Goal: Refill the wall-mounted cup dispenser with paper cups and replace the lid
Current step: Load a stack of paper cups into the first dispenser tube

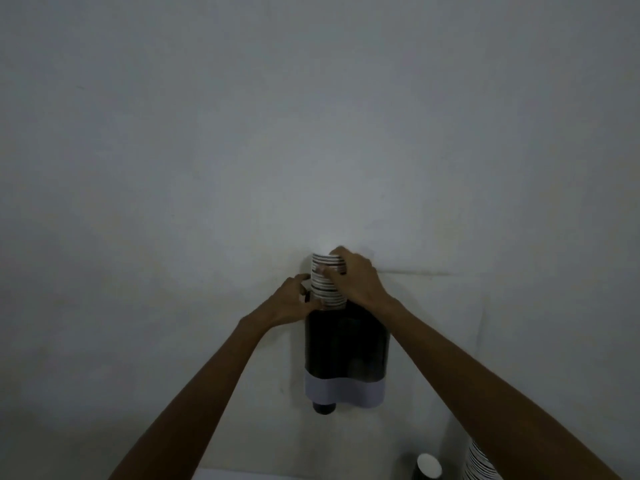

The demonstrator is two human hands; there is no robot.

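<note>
Head-camera view: cup stack partly fed into wall dispenser, lid not yet on

Head-camera view, dim light, looking at a pale wall [311,133]. A dark wall-mounted cup dispenser [346,344] with a pale band across its lower part hangs on the wall, low in the middle of the view. A stack of paper cups [323,285], white with dark stripes, stands upright in the dispenser's open top, with much of the stack showing above the rim.

Both hands are close together at the stack. The right hand [356,277] is wrapped around its upper part, fingers closed on the cups. The left hand [294,299] is at the stack's lower left side, by the dispenser's top edge; whether it grips the cups or only steadies them cannot be told.

A dark cup bottom [324,408] pokes out under the dispenser at its left side.

At the bottom right corner of the view, a second striped stack [479,465] and a single dark cup [428,466] with a white inside wait near the wall.

Judged from this, refilling is under way. Left to do: seat the stack fully, perhaps add more cups, then fit the lid, which is not visible.
</note>
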